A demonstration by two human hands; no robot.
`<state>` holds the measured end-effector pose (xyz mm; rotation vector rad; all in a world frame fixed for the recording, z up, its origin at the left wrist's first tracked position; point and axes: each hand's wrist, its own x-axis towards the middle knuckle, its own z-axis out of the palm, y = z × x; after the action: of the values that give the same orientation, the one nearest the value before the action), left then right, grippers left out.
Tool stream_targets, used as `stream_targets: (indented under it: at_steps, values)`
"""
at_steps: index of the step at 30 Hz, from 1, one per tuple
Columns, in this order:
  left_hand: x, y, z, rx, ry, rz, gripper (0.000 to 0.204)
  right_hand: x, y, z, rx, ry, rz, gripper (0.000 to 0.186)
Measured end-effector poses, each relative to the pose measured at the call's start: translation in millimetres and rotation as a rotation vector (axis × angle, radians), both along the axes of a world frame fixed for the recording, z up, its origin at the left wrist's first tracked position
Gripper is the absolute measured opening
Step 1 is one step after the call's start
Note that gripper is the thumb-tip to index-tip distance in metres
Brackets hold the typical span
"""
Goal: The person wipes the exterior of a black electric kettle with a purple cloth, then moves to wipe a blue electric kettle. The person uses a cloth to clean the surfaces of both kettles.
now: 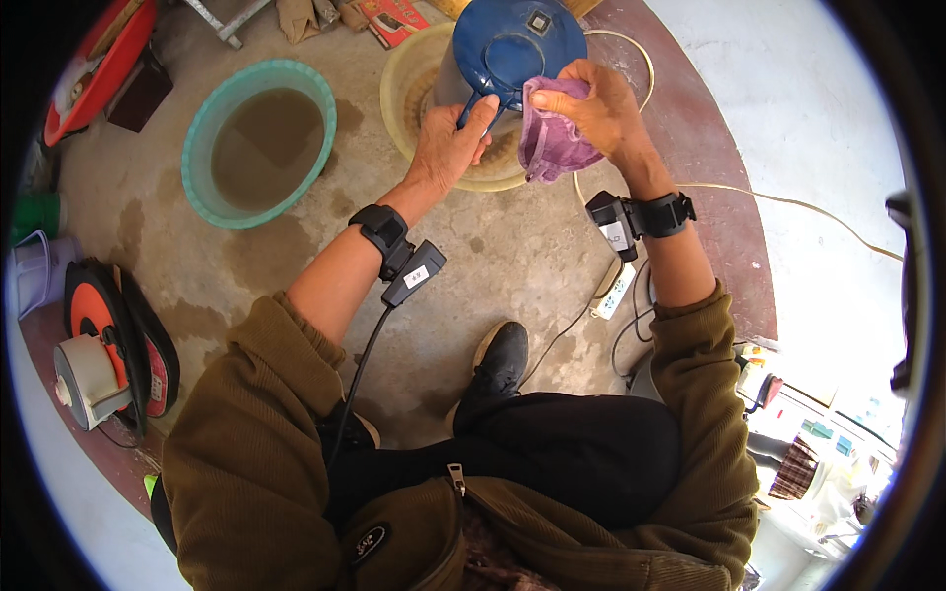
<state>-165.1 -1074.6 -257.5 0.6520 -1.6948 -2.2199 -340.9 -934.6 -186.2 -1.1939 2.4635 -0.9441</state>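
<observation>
My left hand (453,143) is closed on the dark blue handle (474,108) of a round blue appliance (512,39), which has a wide blue top and a duller side. The appliance is over a pale yellow basin (402,94), whose inside is partly hidden. My right hand (606,113) grips a folded purple cloth (552,153) at the appliance's right lower side, thumb over the cloth. The cloth hides part of the appliance next to the handle.
A turquoise basin (197,148) holds murky water at left. A red basin (74,94), purple bucket (34,271) and orange-black appliance (99,330) line the left side. Cords and a power strip (613,291) lie on the right. My shoe (498,360) is below.
</observation>
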Motion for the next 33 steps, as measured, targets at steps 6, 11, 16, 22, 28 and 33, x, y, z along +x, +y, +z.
stream_targets:
  at_steps: [6,11,16,22,28,33]
  values:
    - [0.5,3.1,3.0,0.019,-0.003,0.02,0.054,-38.2,14.5,-12.0,-0.102,-0.217,-0.101,0.053]
    - [-0.1,4.5,4.4,0.023,-0.013,0.031,0.055,-4.1,11.8,-25.6,-0.229,-0.289,-0.21,0.048]
    - [-0.3,2.6,-0.1,-0.022,-0.004,0.052,0.054,40.1,9.5,-32.1,-0.417,-0.501,-0.298,0.031]
    - [-0.7,2.1,-3.1,-0.045,0.035,0.049,0.057,-6.7,5.0,-31.6,-0.51,-0.597,-0.379,0.036]
    - [-0.1,2.7,-1.6,-0.039,0.011,0.049,0.055,-39.9,-6.9,-30.2,-0.433,-0.352,-0.38,0.038]
    - [0.3,4.3,0.0,-0.001,0.027,0.075,0.053,-5.1,2.7,-9.3,-0.276,-0.086,-0.157,0.043]
